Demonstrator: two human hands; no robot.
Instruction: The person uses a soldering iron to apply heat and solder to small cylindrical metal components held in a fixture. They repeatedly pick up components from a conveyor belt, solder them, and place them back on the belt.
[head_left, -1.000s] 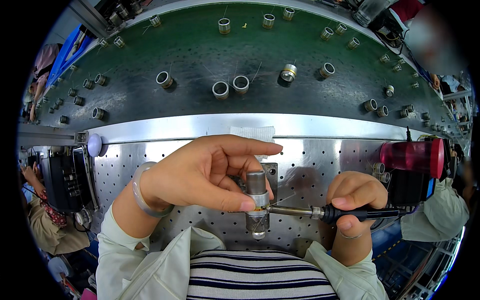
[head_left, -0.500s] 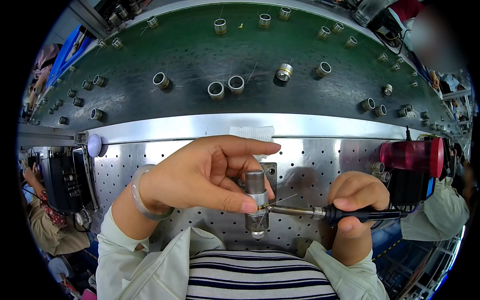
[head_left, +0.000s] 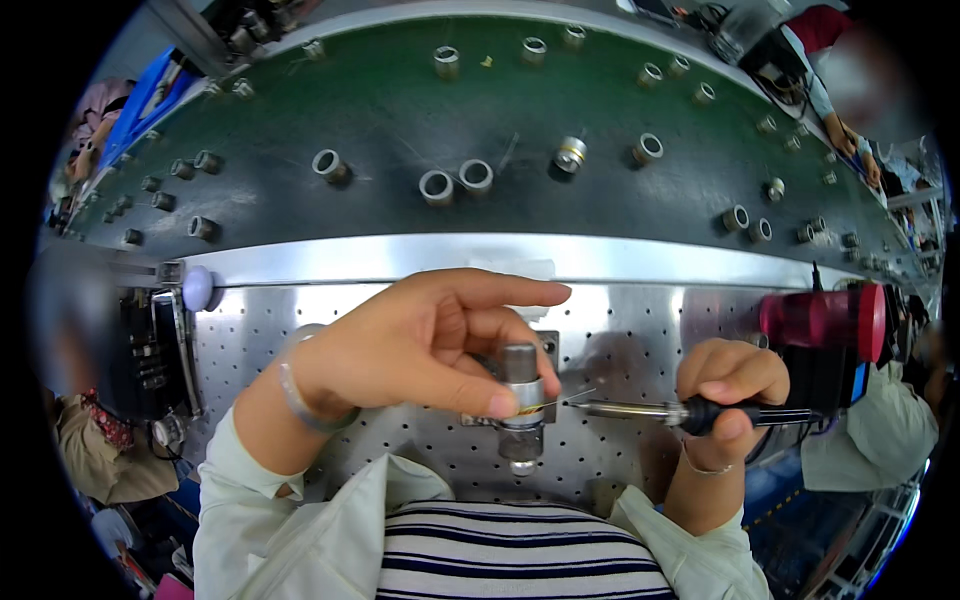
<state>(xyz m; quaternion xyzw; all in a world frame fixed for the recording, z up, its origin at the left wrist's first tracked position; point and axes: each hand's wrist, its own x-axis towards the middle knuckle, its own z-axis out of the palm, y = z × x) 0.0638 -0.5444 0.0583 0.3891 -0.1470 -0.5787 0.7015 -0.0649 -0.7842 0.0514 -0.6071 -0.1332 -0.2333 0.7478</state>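
Observation:
My left hand [head_left: 420,350] pinches a silver metal ring [head_left: 524,394] between thumb and fingers, the index finger stretched out above. The ring sits around a dark metal post [head_left: 519,364] with a rounded shiny end towards me. A thin wire sticks out from the ring to the right. In my right hand [head_left: 735,385] is a soldering iron [head_left: 640,411] with a black handle. Its tip points left at the ring, a small gap away from it. The post's mount is partly hidden behind my left hand.
A perforated metal plate [head_left: 620,345] lies under my hands. Beyond a metal rail [head_left: 400,250], several metal rings stand on a dark green belt [head_left: 390,110]. A pink-red container [head_left: 815,320] is at the right, a black box [head_left: 130,350] at the left. Other people sit along both sides.
The soldering iron has drawn back to the right with my right hand, and its tip has parted from the ring. My left hand keeps its hold on the ring.

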